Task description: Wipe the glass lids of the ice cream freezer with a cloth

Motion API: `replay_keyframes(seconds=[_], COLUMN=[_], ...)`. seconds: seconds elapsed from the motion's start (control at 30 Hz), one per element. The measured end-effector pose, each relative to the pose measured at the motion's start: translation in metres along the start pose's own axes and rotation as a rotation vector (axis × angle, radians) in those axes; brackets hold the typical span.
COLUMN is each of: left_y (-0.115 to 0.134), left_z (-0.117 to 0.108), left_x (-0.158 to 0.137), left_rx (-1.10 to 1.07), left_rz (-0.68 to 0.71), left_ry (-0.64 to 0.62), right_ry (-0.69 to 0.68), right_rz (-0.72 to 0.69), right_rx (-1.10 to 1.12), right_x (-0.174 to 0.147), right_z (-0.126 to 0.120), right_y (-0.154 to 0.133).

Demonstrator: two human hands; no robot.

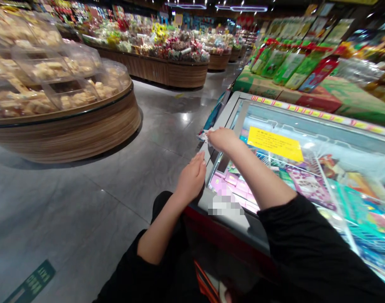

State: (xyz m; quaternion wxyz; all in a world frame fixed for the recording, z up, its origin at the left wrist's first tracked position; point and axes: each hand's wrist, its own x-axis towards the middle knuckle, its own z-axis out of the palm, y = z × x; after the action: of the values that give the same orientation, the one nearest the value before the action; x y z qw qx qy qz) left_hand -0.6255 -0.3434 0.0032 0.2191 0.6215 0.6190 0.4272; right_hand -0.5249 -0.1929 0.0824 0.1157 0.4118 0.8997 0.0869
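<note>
A chest freezer (227, 110) with a glass top and a pale grey frame stands before me. At its left rim, my right hand (223, 139) is closed on a crumpled white wiping cloth (203, 135), pressed to the frame. My left hand (192, 179) is nearer to me, at the freezer's left front edge, its fingers stretched out and holding nothing. A yellow notice (276, 144) lies on the glass beyond my right forearm. Under the glass are pink boxes (232, 179) and a purple-and-white bag (309, 185).
Green and red bottles (293, 63) stand on cartons (362, 94) behind the freezer. To the left is a rounded wooden display stand (69, 139) with clear bins of packaged food. Grey tiled floor (100, 198) runs between them. Another wooden counter (154, 71) stands farther back.
</note>
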Motion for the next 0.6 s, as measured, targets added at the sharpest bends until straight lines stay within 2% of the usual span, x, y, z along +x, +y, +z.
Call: replay_keyframes(seconds=[0.1,0.2,0.27,0.4,0.5,0.6], left_y=[-0.003,-0.007,-0.008,-0.007,-0.003,0.001], left_z=[0.002,0.004,0.004,0.003,0.0,-0.001], left_x=[0.0,-0.001,-0.001,-0.002,-0.002,-0.003], left_rx=[-0.022,-0.052,-0.068,-0.055,-0.036,-0.049], left_rz=[0.031,0.049,0.04,0.017,0.005,-0.019], left_ry=[0.011,0.017,0.019,0.005,-0.013,-0.004], right_ry=[0.079,0.105,0.075,0.034,0.015,0.013], right_rz=[-0.186,-0.228,-0.125,0.178,0.253,0.232], right_rx=[0.017,0.085,0.084,0.052,0.067,0.047], right_x=[-0.029,-0.036,-0.024,0.016,0.034,0.025], right_z=[0.01,0.018,0.017,0.006,-0.002,-0.004], right_y=[-0.013,-0.006,0.009,0.043,0.05,0.04])
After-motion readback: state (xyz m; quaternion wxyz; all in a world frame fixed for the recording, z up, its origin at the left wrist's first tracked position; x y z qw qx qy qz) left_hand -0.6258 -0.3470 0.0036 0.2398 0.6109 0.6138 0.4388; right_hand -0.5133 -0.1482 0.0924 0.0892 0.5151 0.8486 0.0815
